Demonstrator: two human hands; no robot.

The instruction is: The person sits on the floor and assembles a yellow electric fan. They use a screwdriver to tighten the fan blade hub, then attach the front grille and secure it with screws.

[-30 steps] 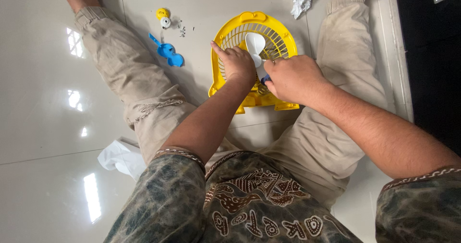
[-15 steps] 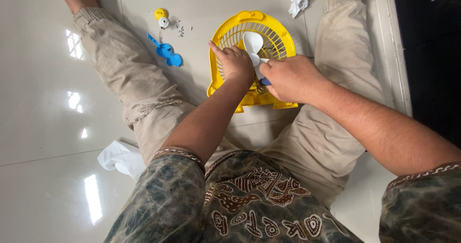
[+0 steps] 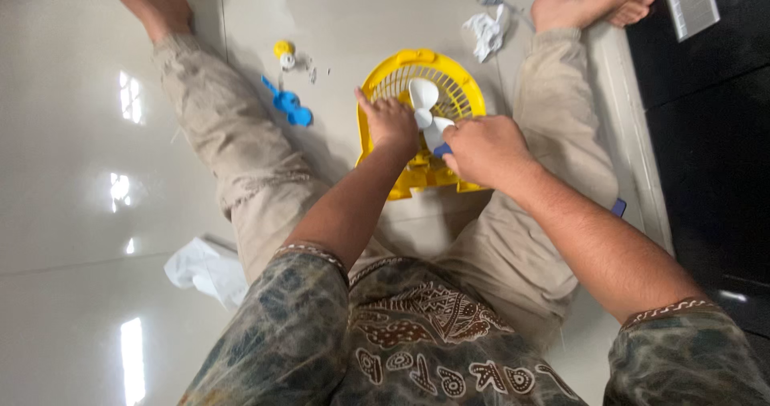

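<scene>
Person is sitting on the tiled floor (image 3: 72, 133), legs spread, w/ a yellow fan grille (image 3: 465, 81) lying flat between them. Left hand (image 3: 391, 121) is pressing on the grille's left side, index finger sticking out, grip loose and grasping nothing. Right hand (image 3: 484, 149) is clenched round a blue-handled tool (image 3: 442, 149), prob. a screwdriver, at the hub by the white fan blade (image 3: 423, 96). Blue plastic part (image 3: 289, 104), small yellow-white piece (image 3: 283, 52) and crumpled white cloth (image 3: 487, 31) are lying nearby on the floor.
</scene>
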